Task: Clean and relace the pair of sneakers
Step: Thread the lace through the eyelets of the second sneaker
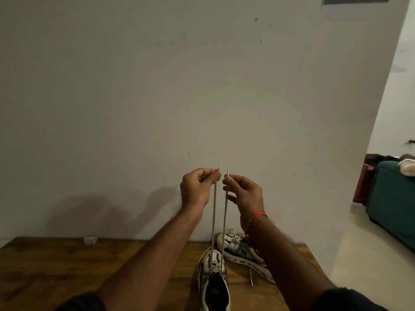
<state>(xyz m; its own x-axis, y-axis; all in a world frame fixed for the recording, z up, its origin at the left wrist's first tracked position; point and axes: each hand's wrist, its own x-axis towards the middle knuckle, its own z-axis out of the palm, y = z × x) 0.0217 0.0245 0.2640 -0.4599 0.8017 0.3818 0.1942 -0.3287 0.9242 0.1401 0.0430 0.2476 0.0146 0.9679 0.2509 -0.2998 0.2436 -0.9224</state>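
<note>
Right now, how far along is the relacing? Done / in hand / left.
Looks done: the far sneaker lies on its side on the table, lace apparently tied.
In hand: the near sneaker stands upright; the left hand and right hand each pinch a lace end, pulled up level.
Left: upper eyelets and the knot, probably. Cleaning can't be judged.

One sneaker (pixel 213 281) stands on the table (pixel 67 265); the other sneaker (pixel 242 252) lies behind, rightward.
</note>
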